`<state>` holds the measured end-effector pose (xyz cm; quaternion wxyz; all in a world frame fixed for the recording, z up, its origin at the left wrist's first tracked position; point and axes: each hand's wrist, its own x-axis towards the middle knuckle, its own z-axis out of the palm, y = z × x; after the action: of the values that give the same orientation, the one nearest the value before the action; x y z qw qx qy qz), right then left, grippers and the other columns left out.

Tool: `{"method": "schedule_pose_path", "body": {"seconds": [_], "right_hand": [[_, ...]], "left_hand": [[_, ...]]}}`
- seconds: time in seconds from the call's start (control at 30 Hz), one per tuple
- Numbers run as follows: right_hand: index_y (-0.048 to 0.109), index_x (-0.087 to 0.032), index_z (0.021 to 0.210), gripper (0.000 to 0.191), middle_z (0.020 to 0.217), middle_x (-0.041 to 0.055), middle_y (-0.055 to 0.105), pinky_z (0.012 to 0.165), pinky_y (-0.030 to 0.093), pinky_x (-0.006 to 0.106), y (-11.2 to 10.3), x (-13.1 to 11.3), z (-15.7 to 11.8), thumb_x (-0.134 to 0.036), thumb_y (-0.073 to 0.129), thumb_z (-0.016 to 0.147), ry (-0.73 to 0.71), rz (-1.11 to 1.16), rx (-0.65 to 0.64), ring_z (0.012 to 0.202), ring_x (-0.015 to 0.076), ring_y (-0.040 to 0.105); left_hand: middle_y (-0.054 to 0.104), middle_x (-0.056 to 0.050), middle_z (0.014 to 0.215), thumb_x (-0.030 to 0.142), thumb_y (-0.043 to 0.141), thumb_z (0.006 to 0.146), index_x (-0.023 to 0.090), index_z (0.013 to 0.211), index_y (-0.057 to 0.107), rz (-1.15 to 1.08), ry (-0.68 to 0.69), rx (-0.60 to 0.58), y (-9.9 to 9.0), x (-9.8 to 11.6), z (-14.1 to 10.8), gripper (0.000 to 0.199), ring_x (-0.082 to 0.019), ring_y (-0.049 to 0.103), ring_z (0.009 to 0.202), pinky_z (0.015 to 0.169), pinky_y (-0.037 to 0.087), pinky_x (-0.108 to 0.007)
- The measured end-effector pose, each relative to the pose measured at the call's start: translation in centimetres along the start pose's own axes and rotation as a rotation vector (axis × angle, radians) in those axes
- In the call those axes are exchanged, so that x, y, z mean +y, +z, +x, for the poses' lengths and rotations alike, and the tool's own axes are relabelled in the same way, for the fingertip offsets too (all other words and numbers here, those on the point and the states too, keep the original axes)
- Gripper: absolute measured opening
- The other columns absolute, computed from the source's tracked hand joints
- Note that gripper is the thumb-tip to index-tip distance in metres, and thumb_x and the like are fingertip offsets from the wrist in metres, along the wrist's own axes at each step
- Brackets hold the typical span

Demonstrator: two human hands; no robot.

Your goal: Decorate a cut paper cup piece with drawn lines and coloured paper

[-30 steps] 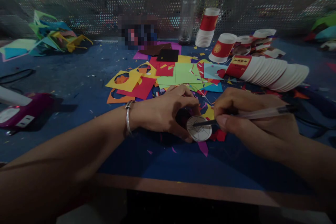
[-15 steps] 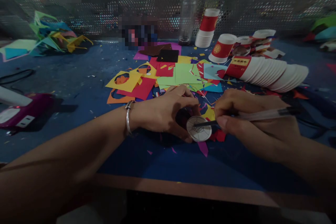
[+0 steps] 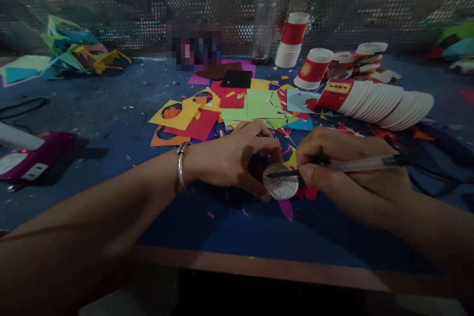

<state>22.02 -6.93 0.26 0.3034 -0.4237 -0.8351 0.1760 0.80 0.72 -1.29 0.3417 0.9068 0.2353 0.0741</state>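
Observation:
My left hand (image 3: 237,158), with a silver bracelet at the wrist, curves its fingers and thumb round a small white paper disc (image 3: 287,190). Black lines are drawn on its face: a crosshatched centre and spokes running toward the rim. What lies behind the disc, between the fingers, is in shadow. A pen (image 3: 355,163) with a clear barrel is pinched in my right hand (image 3: 348,177). Its dark tip meets the left part of the disc's face. Coloured paper scraps, among them a purple one (image 3: 286,210), lie under and around both hands.
Cut coloured sheets (image 3: 264,103) cover the table's middle. Toppled stacked paper cups (image 3: 377,103) lie at right, with upright cups (image 3: 314,69) and a clear bottle (image 3: 266,24) behind. A purple-based device (image 3: 40,155) stands at left. Cut paper (image 3: 74,52) is heaped at back left.
My right hand and the pen have shifted left, and the tip now sits closer to the disc's left edge. More spoke lines show on that side. My left hand stays put.

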Motion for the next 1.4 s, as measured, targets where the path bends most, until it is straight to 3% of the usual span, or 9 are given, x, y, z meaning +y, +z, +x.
{"method": "schedule_pose_path", "body": {"seconds": [0.53, 1.2, 1.4], "right_hand": [[0.054, -0.024, 0.074, 0.016, 0.067, -0.0015, 0.057, 0.049, 0.035, 0.028, 0.15, 0.43, 0.0, -0.015, 0.051, 0.086, -0.041, 0.06, 0.061, 0.055, 0.0132, 0.05], [0.052, -0.023, 0.075, 0.018, 0.064, -0.0031, 0.053, 0.046, 0.033, 0.028, 0.08, 0.56, 0.0, -0.008, 0.049, 0.084, -0.062, 0.077, 0.041, 0.051, 0.0116, 0.047], [0.051, -0.023, 0.075, 0.016, 0.066, -0.0029, 0.055, 0.049, 0.035, 0.027, 0.27, 0.67, -0.07, -0.012, 0.049, 0.086, -0.072, 0.039, 0.045, 0.054, 0.0116, 0.049]], "left_hand": [[0.047, -0.006, 0.125, 0.042, 0.086, 0.066, 0.027, 0.106, 0.067, -0.009, -0.017, -0.007, 0.05, 0.14, -0.18, 0.047, -0.03, 0.043, 0.124, 0.107, 0.037, -0.044], [0.047, -0.006, 0.125, 0.037, 0.086, 0.066, 0.025, 0.108, 0.067, -0.003, -0.015, -0.014, -0.01, 0.21, -0.13, 0.047, -0.031, 0.043, 0.123, 0.106, 0.037, -0.043], [0.046, -0.008, 0.126, 0.043, 0.087, 0.065, 0.024, 0.115, 0.066, 0.0, -0.009, -0.002, 0.13, 0.02, -0.01, 0.057, -0.03, 0.043, 0.123, 0.107, 0.037, -0.042]]}}
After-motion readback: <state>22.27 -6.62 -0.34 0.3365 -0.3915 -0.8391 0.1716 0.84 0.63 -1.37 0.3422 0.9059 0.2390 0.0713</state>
